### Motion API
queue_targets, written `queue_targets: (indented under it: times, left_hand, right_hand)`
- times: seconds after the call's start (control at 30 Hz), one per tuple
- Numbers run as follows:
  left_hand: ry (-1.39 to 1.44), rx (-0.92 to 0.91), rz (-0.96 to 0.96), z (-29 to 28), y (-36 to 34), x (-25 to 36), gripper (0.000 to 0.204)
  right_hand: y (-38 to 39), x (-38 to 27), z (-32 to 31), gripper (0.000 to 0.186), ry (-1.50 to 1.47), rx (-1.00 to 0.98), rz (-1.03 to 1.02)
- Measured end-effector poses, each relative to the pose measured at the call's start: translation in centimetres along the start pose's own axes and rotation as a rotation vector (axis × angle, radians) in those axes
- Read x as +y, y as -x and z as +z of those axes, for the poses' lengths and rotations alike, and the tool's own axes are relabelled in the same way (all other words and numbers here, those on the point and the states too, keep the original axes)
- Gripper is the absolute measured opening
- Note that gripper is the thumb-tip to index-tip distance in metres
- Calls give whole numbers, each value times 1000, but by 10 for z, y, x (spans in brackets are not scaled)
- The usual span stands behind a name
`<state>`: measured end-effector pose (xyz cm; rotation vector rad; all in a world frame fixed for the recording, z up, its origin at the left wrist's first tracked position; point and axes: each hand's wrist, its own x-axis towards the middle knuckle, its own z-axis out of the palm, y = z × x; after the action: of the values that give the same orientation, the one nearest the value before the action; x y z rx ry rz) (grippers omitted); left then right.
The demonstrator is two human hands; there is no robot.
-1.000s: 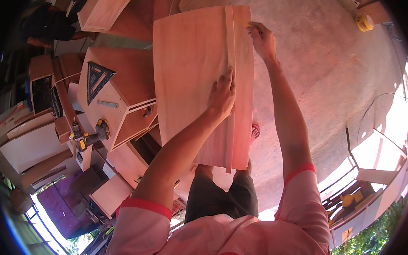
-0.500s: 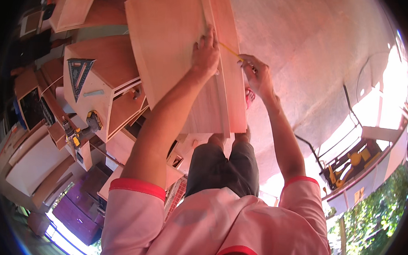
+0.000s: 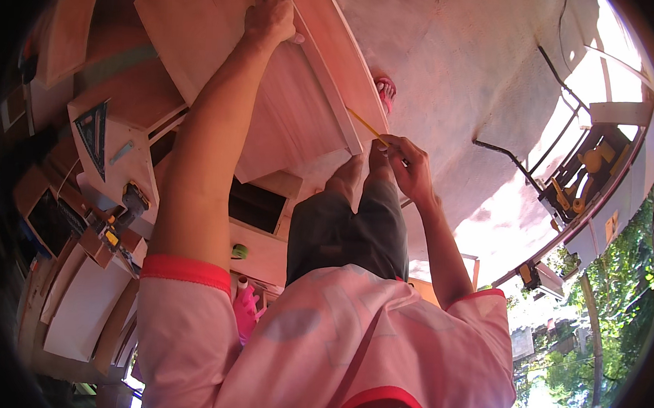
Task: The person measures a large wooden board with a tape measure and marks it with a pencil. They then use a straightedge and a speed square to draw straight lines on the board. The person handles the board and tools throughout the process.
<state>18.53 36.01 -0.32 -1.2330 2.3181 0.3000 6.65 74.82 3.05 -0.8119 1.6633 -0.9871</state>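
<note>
A large light-brown wooden panel (image 3: 291, 104) with a raised long edge lies in front of me. My left hand (image 3: 271, 18) grips that edge near the top of the view, thumb over its right side; some fingertips are hard to see. Lower down, my right hand (image 3: 409, 164) is closed on a thin yellow pencil (image 3: 367, 123). The pencil's far end reaches the panel's edge near its near right corner. A flat wooden strip (image 3: 341, 48) runs along the right side of the raised edge.
Left of the panel, a wooden cabinet piece (image 3: 132, 152) carries a dark triangular square (image 3: 91, 137). A yellow-and-black cordless drill (image 3: 110, 232) lies beyond it. Bare floor (image 3: 449, 71) stretches to the right, with a black metal frame (image 3: 515, 165) and a tool-filled tray (image 3: 587, 171).
Both hands now sit farther apart along the panel: the left toward the top, the right with its pencil nearer to me. The view has shifted, and the panel appears farther up and left.
</note>
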Motion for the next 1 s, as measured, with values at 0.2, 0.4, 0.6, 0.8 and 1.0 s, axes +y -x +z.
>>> queue_targets:
  times: [0.2,0.4,0.6,0.8,1.0]
  left_hand:
    - [-15,13,17,0,1,-1,160]
    - [-8,6,11,1,3,0,158]
    - [13,-9,-38,-2,3,4,154]
    - [-5,-44,-81,-8,3,10,154]
    - [-39,58,-95,2,5,9,154]
  right_hand:
    - [26,12,0,27,-28,32,-20]
    - [10,12,8,30,-18,43,-20]
    - [-96,-14,20,30,-5,23,-118]
    - [-258,-69,31,32,40,20,-244]
    - [-402,-121,52,32,119,48,-395]
